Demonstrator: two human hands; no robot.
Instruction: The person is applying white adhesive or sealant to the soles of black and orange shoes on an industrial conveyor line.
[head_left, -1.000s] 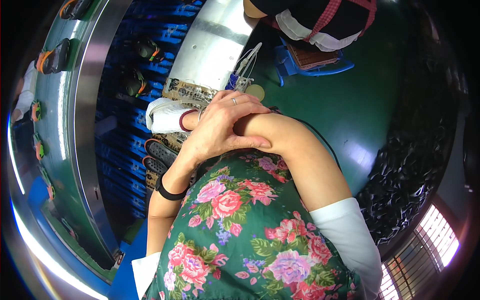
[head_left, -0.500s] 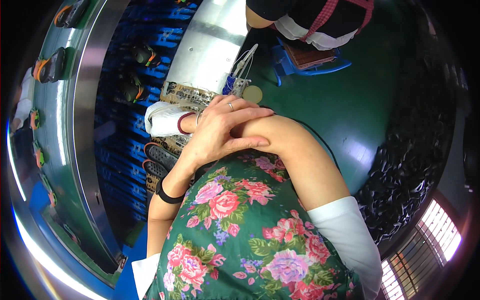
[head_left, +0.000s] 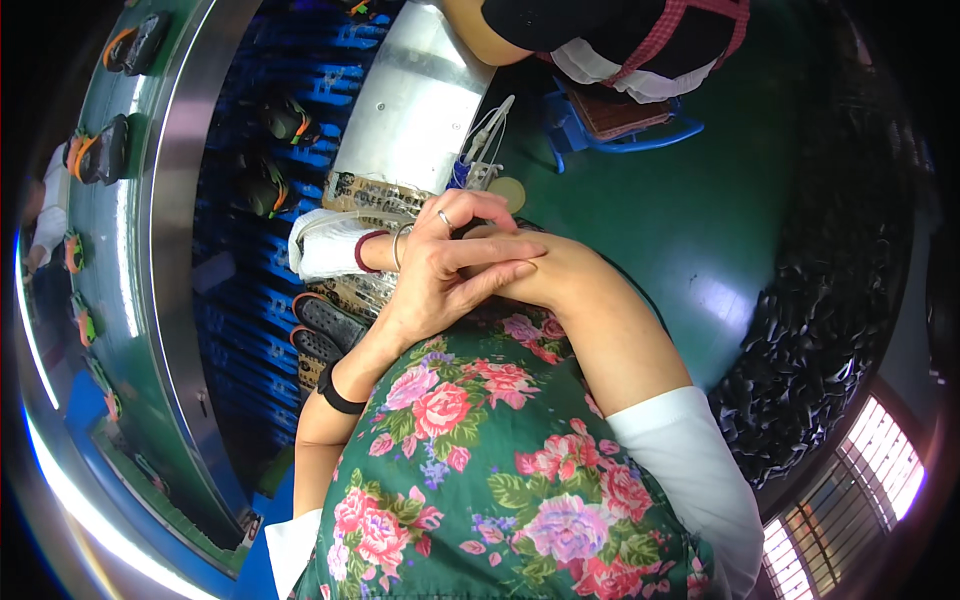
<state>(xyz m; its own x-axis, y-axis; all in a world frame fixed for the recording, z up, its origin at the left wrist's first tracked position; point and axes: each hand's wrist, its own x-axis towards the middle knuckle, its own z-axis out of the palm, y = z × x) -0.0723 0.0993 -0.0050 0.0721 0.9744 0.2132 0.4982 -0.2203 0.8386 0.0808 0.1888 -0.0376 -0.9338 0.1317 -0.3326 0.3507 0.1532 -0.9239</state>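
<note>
My left hand [head_left: 452, 258] lies across my bare right forearm near the elbow. Its thumb and index finger are drawn together against the skin, and the other fingers curl above. It wears a ring, with a black band on the wrist. My right arm bends at the elbow, so the forearm passes under the left hand toward the left. A white glove [head_left: 325, 244] with a dark red cuff covers my right hand, and a bracelet [head_left: 400, 245] circles that forearm. The glove hides how the right fingers are held. Printed brown cardboard [head_left: 380, 190] lies beside the glove.
Dark shoes [head_left: 285, 118] stand on blue slatted rollers; more shoes [head_left: 100, 150] line a green belt at left. Ahead are a metal plate [head_left: 415, 110] and a co-worker [head_left: 610, 40] by a blue stool [head_left: 625, 142]. Black strips [head_left: 800, 360] pile up at right. Dark perforated clogs [head_left: 328, 320] sit below the glove.
My left fingers have gone from lying fairly flat to curled, with thumb and index finger drawn together on the forearm. The co-worker's arm reaches farther over the metal plate.
</note>
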